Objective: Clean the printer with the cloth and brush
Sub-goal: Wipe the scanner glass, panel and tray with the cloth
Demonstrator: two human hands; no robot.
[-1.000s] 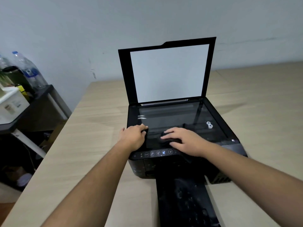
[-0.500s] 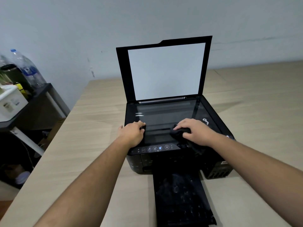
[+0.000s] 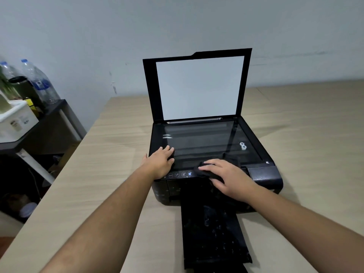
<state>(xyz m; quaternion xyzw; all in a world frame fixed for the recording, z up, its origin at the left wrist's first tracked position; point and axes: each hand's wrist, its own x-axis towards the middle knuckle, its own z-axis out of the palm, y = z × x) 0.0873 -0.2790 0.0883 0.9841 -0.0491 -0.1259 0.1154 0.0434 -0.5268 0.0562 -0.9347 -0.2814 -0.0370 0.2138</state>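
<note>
From the head view, a black flatbed printer (image 3: 264,175) sits on the light wood-grain worktop (image 3: 98,174). Its black scanner lid with a white inner pad (image 3: 199,87) is propped upright at the back, which exposes the dark scanner glass (image 3: 201,142) for wiping. The black paper output tray (image 3: 212,233) is pulled out towards the person, and it looks speckled with dust.

The left grip (image 3: 160,161) lies flat and released on the printer's front-left corner. Its fingertips reach the edge of the glass, probably to steady the machine against the sideways push of wiping.

The right grip (image 3: 226,176) is grasping a bunched black cloth (image 3: 206,173). The fingers are draped over the wad and the thumb is closed against its near side. It presses the cloth down where the front edge of the glass meets the row of lit control buttons (image 3: 179,174). The wipe seems to be working along that front strip, so much of the job is probably yet to do.

A small white object (image 3: 243,146), too small to identify, rests on the right side of the glass, and a wider stroke could catch it. No brush is in view.
</note>
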